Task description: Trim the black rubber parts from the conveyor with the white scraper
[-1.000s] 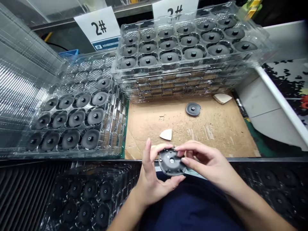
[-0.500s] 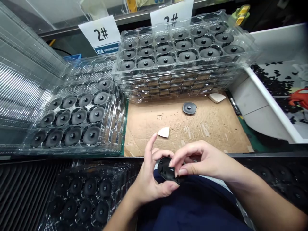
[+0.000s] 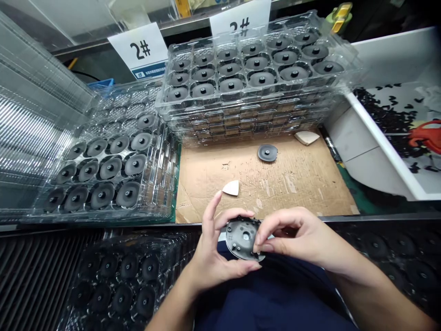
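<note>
My left hand (image 3: 215, 248) grips a rounded black plastic cover (image 3: 241, 236) by its edges, thumb below and a finger on top, index finger raised. The cover's inner side, with small posts and a round centre, faces me. At the cover's right edge, my right hand (image 3: 292, 234) has thumb and fingertips pinched together; whatever they hold is hidden or too small to name. Beyond the hands, a similar black cover (image 3: 268, 153) lies on the cardboard (image 3: 203, 170), stem up. A small pale wedge-shaped piece (image 3: 231, 187) rests nearer to my left fingertip.
Stacked clear trays of black covers stand at the back (image 3: 255, 99) and left (image 3: 148, 184). On the right is a white bin (image 3: 379, 151) with many small black pieces and a red-handled tool (image 3: 425, 138). Another pale wedge (image 3: 306, 137) lies near it. A lower tray (image 3: 117, 276) sits front left.
The cover in my left hand has tilted so its inner side shows more clearly. My right hand has shifted slightly right, still pinching at the cover's right edge.
</note>
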Demonstrator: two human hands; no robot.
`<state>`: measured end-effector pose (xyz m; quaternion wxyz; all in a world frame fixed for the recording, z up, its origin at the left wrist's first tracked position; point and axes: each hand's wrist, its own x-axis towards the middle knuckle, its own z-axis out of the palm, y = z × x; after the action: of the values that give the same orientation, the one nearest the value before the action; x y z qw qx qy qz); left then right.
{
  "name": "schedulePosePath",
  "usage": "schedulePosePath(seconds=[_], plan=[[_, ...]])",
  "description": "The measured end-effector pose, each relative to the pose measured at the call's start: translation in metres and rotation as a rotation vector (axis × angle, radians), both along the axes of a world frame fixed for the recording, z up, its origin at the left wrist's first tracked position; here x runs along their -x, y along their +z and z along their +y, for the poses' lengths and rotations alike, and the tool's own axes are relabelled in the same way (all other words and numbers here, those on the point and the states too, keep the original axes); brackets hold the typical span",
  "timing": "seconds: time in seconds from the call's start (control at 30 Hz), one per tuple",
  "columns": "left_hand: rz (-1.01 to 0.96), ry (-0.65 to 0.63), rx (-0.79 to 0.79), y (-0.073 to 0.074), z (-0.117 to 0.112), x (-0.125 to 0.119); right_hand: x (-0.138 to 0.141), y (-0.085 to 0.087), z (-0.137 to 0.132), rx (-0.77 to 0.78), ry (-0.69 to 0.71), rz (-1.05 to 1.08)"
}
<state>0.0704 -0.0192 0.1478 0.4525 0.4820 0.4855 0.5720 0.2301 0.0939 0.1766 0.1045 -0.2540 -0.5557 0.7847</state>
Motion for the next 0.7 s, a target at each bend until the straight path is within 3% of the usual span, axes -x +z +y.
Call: schedulePosePath(seconds=[0.13,0.33,0.57,0.7], plan=[[0.048,0.048,-0.032,0.000,0.000,-0.001,-0.003,0.001,-0.001,-0.140,-0.033,-0.041],[0.049,0.096,-0.074,-0.001,0.000,-0.002,-0.020,-0.008,-0.001,-0.125,-0.120,-0.009],[0.061,0.137,-0.055,-0.004,0.000,-0.003,-0.034,-0.019,-0.015,-0.468,-0.131,-0.064],[0.031,0.212,0.110,0.000,0.004,-0.010,-0.032,-0.020,-0.025,-0.695,-0.200,0.004]])
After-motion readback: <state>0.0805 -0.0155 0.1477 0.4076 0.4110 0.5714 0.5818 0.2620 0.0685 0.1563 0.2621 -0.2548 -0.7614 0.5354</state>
